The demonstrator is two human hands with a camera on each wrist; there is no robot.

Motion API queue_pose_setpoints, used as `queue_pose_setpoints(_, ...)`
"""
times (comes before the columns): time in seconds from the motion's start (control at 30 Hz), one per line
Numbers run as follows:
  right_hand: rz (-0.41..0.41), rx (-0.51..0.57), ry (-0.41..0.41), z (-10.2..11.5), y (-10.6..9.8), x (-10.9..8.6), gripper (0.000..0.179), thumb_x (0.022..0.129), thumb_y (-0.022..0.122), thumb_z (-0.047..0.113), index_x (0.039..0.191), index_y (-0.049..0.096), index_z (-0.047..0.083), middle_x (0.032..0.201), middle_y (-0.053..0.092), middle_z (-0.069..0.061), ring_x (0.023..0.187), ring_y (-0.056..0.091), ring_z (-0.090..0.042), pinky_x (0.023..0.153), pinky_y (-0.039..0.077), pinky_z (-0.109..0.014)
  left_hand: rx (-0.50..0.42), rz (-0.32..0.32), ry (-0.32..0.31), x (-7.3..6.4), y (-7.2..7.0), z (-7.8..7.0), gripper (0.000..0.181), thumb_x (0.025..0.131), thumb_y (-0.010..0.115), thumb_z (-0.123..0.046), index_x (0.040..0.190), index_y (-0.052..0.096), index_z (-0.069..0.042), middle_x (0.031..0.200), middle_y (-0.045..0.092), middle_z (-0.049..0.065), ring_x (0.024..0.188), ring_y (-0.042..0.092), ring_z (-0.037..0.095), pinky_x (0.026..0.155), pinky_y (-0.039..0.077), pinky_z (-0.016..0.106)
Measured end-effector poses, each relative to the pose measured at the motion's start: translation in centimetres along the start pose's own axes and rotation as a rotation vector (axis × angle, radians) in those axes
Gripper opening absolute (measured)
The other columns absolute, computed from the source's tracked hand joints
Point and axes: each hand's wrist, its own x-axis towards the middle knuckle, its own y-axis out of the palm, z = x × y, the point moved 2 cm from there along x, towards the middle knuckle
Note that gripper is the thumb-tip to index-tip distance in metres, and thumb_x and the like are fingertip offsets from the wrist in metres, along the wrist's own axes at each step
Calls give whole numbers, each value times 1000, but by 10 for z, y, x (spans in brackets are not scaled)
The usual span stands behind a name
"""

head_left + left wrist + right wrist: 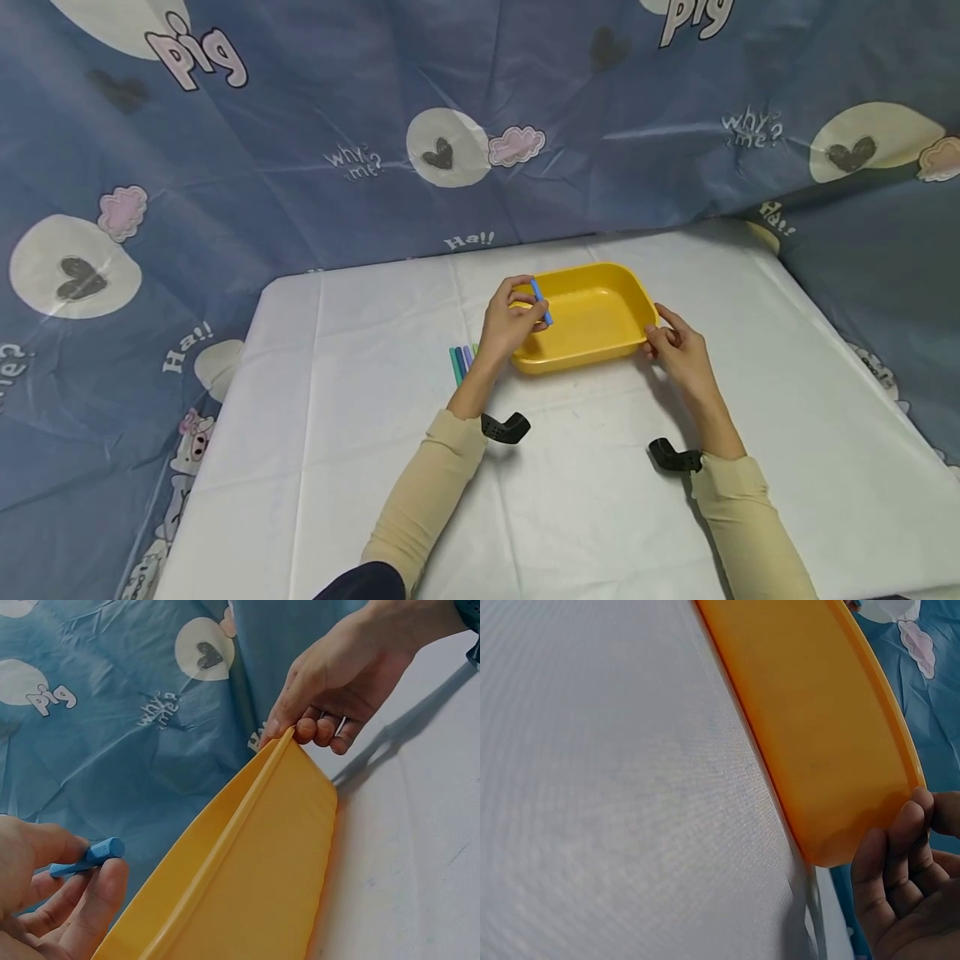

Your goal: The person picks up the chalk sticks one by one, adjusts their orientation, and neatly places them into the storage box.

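My left hand (512,318) pinches a blue marker (542,302) between thumb and fingers. In the head view it overlaps the left end of a yellow plastic tray (585,357). The left wrist view shows the marker (103,853) lying across the fingertips, beside the tray's rim. At the tray's right corner my right hand (681,350) grips the rim, thumb on the near side. The right wrist view has those fingers (900,847) bunched at the rim. Several slim coloured markers (460,360), green, dark blue and purple among them, lie side by side, partly hidden behind the left forearm.
A white cloth (375,358) covers the table. Behind and to the right hangs a blue printed curtain (300,200), meeting the table's back edge a short way beyond the tray. Black wrist mounts (506,428) stick out from both sleeves.
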Motion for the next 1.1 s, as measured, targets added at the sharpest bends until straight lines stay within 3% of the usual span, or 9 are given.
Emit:
queue_pose_setpoints(0.17, 10, 9, -15, 3, 0, 2, 59, 96, 53, 16, 146, 28, -4, 74, 64, 3, 63, 61, -8, 62, 55, -18, 15, 15, -7, 3, 4, -1, 50, 88, 65, -7, 134, 45, -12, 104, 56, 12, 76, 68, 20, 80, 57, 49)
queue_pose_setpoints(0.3, 14, 18, -13, 4, 0, 1, 59, 96, 53, 16, 145, 28, -5, 74, 64, 3, 63, 61, -5, 62, 54, -17, 29, 43, -35, 2, 7, -5, 53, 88, 64, -7, 136, 43, -9, 106, 55, 13, 80, 68, 26, 77, 58, 43)
queue_pose_setpoints(0.43, 14, 29, -12, 5, 0, 1, 59, 97, 53, 15, 145, 27, -5, 73, 64, 3, 63, 60, -6, 61, 54, -17, 37, 31, -44, 4, 10, -4, 53, 87, 65, -7, 135, 44, -9, 104, 57, 12, 77, 68, 24, 76, 59, 43)
queue_pose_setpoints(0.6, 16, 31, -17, 5, -1, 1, 59, 97, 53, 15, 145, 28, -5, 74, 64, 3, 64, 60, -6, 62, 54, -17, 36, 8, -26, 8, 14, 1, 52, 86, 66, -6, 134, 46, -9, 100, 57, 10, 69, 65, 16, 75, 58, 46)
queue_pose_setpoints(1.1, 6, 31, -8, 4, -2, 0, 58, 96, 53, 16, 145, 29, -4, 75, 64, 2, 63, 60, -8, 62, 54, -18, 71, 24, -9, 17, 26, 8, 52, 85, 67, -8, 133, 47, -9, 101, 59, 11, 68, 67, 15, 73, 58, 47)
